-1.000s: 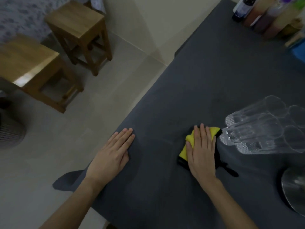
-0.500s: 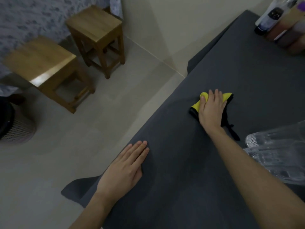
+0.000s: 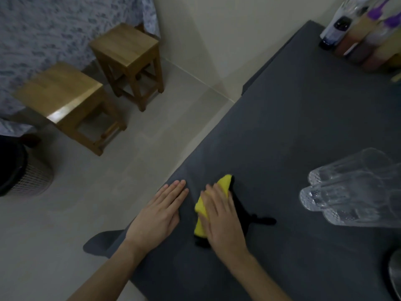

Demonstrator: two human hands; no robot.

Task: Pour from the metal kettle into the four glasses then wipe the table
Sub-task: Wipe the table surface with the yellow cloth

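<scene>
A yellow and black cloth (image 3: pixel 225 184) lies on the dark grey table (image 3: pixel 303 118) near its left edge. My right hand (image 3: pixel 221 216) presses flat on the cloth, fingers together, covering most of it. My left hand (image 3: pixel 158 213) rests palm down on the table edge just left of the cloth, holding nothing. Clear glasses (image 3: pixel 355 192) stand clustered at the right side of the table. A sliver of the metal kettle (image 3: pixel 395 276) shows at the lower right edge.
Several bottles (image 3: pixel 355 38) stand at the table's far right corner. Two wooden stools (image 3: pixel 128 61) stand on the tiled floor to the left. A dark mesh bin (image 3: pixel 19 170) sits at the far left. A patterned fabric hangs behind the stools.
My right hand has pulled the cloth back from the far middle of the table to the near left edge, close beside my left hand, which stayed flat on the table.
</scene>
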